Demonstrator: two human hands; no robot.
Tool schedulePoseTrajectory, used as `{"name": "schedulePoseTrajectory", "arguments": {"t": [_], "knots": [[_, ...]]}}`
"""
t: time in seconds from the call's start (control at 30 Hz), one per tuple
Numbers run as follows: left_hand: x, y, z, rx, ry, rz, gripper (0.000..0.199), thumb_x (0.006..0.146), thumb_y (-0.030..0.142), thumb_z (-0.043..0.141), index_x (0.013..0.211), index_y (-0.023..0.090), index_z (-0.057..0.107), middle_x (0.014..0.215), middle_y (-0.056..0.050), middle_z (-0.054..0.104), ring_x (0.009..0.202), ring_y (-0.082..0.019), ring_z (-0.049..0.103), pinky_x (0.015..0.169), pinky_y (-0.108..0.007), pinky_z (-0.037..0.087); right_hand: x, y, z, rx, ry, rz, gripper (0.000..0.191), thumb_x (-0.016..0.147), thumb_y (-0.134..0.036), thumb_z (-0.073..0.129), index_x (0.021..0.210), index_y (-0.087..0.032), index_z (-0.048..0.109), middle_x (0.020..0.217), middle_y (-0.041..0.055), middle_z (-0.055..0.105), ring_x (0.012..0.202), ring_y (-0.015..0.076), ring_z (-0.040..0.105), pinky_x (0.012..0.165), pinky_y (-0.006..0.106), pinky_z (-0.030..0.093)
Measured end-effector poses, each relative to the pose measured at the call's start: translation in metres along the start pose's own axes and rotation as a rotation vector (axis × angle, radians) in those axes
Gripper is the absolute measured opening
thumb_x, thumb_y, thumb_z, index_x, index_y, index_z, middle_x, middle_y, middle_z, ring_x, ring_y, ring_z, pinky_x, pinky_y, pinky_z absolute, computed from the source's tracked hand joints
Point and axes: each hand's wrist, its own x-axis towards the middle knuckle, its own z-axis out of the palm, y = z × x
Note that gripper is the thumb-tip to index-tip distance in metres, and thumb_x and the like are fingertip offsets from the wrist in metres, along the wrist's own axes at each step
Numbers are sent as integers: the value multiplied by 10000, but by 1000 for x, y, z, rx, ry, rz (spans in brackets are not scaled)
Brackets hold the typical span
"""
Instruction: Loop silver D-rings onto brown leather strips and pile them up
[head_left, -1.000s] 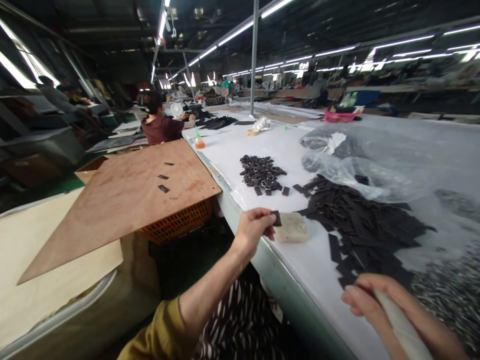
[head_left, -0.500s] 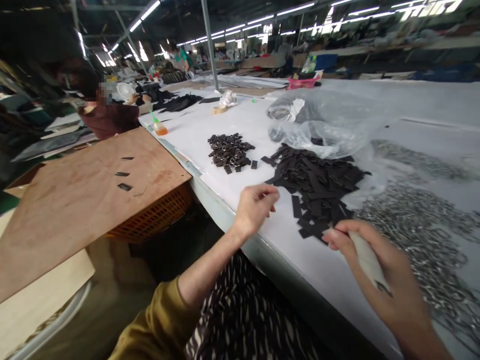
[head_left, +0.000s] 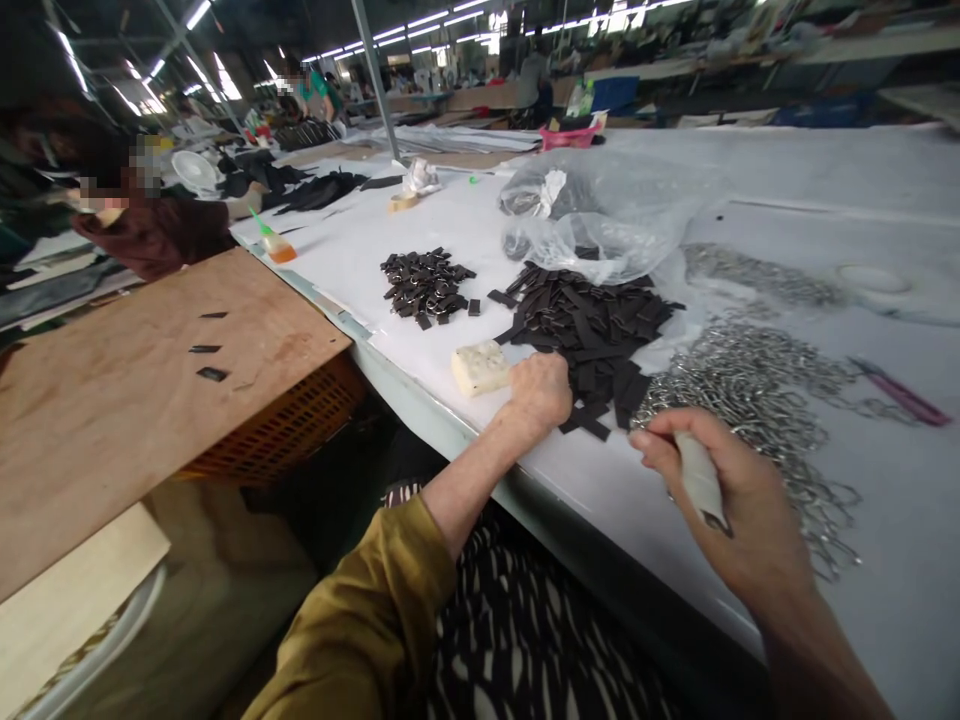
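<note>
My left hand [head_left: 541,390] is closed at the near left edge of a pile of dark flat strips [head_left: 592,320]; whatever its curled fingers hold is hidden. Just left of it lies a cream-coloured block [head_left: 480,368]. In my right hand [head_left: 739,500] is a tool with a pale, wrapped-looking handle [head_left: 699,478], lying across the palm, its working end not clear. Thumb and forefinger meet near the strips and a heap of silvery metal wire loops [head_left: 757,390]. Farther left sits a small pile of short dark pieces with metal rings [head_left: 426,285].
Behind the strips lies a clear plastic bag [head_left: 607,215]. A pink-handled tool [head_left: 904,392] rests at right. A bottle of orange liquid [head_left: 276,243] and a tape roll [head_left: 403,202] are farther off. A brown board [head_left: 150,400] adjoins the white table at left, with a co-worker [head_left: 150,225] beyond.
My left hand has moved right to the strips, and the cream block shows where the hand was. My right hand still holds the pale-handled tool. The view has shifted rightward.
</note>
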Motion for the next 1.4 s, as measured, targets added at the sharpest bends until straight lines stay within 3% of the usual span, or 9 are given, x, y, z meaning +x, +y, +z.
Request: {"name": "schedulePoseTrajectory", "arguments": {"t": [0.17, 0.3, 0.47, 0.67, 0.77, 0.93, 1.03, 1.23, 1.4], "knots": [[-4, -7, -11, -132, 22, -33, 235, 661, 6, 515, 808, 93, 677, 929, -198, 669, 976, -326, 608, 849, -411, 447, -3, 1, -2, -3, -8, -1, 202, 824, -437, 525, 817, -236, 545, 579, -43, 530, 494, 111, 455, 459, 229, 352], [-32, -14, -23, -367, 14, -3, 224, 740, 73, 460, 826, 150, 652, 818, -93, 688, 830, -209, 651, 734, -301, 510, -6, 4, -8, 43, 49, 5, 205, 807, -442, 557, 825, -238, 552, 592, -43, 530, 496, 111, 452, 466, 230, 363], [-76, -21, -18, -1233, -296, -188, 98, 737, 87, 494, 804, 118, 557, 713, -75, 663, 612, -151, 643, 520, -241, 525, -7, 6, -4, 76, 40, -11, 172, 801, -404, 579, 851, -240, 565, 733, -18, 616, 600, 124, 537, 549, 235, 409], [-107, -31, -3, -1642, -310, -346, 235, 715, 87, 583, 949, 101, 563, 780, -105, 687, 696, -173, 666, 584, -251, 552, -3, 5, 6, -41, -101, -20, 185, 831, -397, 516, 886, -233, 582, 519, -32, 517, 448, 122, 456, 450, 246, 357], [-114, -33, 1, -1714, -345, -371, 165, 730, 115, 602, 891, 97, 575, 794, -113, 688, 724, -192, 673, 585, -262, 561, -3, 8, -12, -135, -19, 48, 200, 828, -417, 519, 897, -240, 580, 457, -38, 466, 398, 122, 413, 418, 247, 329], [-121, -30, 5, -1720, -384, -396, 132, 737, 154, 629, 846, 104, 574, 760, -102, 687, 711, -197, 672, 567, -262, 560, -19, 21, -40, -208, 54, 20, 205, 841, -398, 521, 950, -232, 574, 801, 51, 651, 635, 170, 586, 540, 263, 412], [-124, -25, 6, -1721, -377, -387, 148, 715, 170, 659, 828, 98, 596, 768, -99, 689, 731, -192, 664, 585, -266, 562, -33, 36, -34, -216, -38, -13, 217, 828, -393, 544, 950, -222, 596, 819, 33, 661, 657, 172, 600, 581, 274, 437], [-129, -12, 7, -1693, -354, -399, 184, 673, 192, 696, 806, 76, 644, 784, -107, 690, 759, -188, 650, 622, -271, 558, -42, 57, -6, -436, 0, -233, 179, 858, -291, 488, 938, -178, 601, 1056, 103, 645, 953, 264, 575, 789, 367, 439], [-131, -4, 13, -1666, -398, -362, 204, 678, 203, 688, 820, 62, 652, 791, -109, 679, 739, -177, 639, 602, -262, 551, -35, 53, 0, -504, -7, -197, 169, 867, -248, 432, 889, -184, 586, 854, 90, 630, 812, 246, 566, 639, 329, 419]]}}
